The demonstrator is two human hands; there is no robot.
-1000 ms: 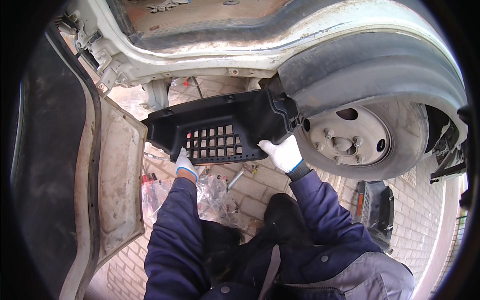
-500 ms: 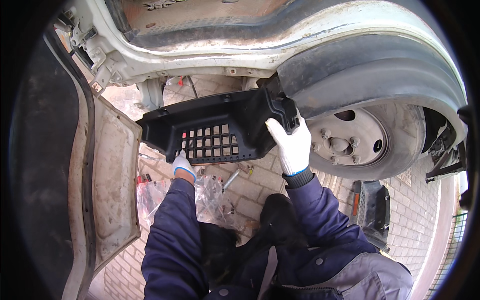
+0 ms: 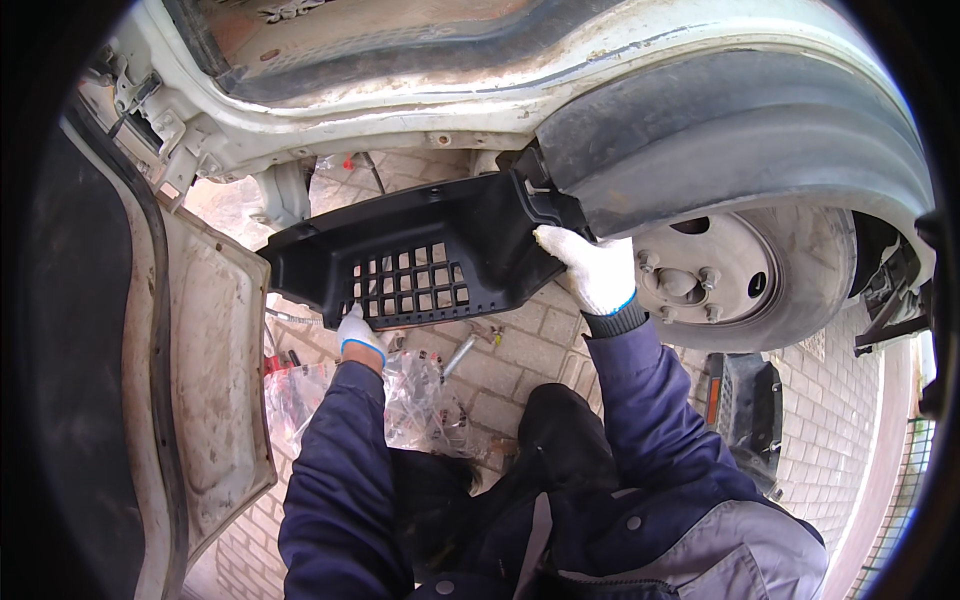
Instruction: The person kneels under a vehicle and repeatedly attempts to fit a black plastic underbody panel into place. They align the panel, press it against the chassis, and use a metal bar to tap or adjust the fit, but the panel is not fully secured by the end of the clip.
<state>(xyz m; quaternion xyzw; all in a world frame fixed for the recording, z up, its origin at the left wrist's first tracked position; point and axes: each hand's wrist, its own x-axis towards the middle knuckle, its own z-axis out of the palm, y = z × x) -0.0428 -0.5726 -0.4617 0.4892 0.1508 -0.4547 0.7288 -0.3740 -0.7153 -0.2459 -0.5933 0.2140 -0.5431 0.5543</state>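
Observation:
A black plastic step panel (image 3: 480, 235) with a square-holed grid spans the gap below the vehicle's white body (image 3: 400, 120), its right end against the dark grey wheel arch (image 3: 720, 120). My left hand (image 3: 360, 330), in a white glove with blue cuff, grips the panel's lower edge by the left of the grid. My right hand (image 3: 595, 268), gloved alike, holds the right end, thumb over the front and the other fingers mostly hidden. The open door (image 3: 215, 360) stands at the left, close to the panel's left end.
A wheel (image 3: 720, 280) sits under the arch at right. Below it lies a second, worn step piece (image 3: 740, 410) with an orange reflector. A crumpled plastic bag (image 3: 415, 395) and a metal tool (image 3: 458, 355) lie on the paving (image 3: 510, 380) near my knee.
My right hand has shifted from the panel's lower right edge up round its right end. The panel sits slightly further left and higher in view, as the scene around it shifts too.

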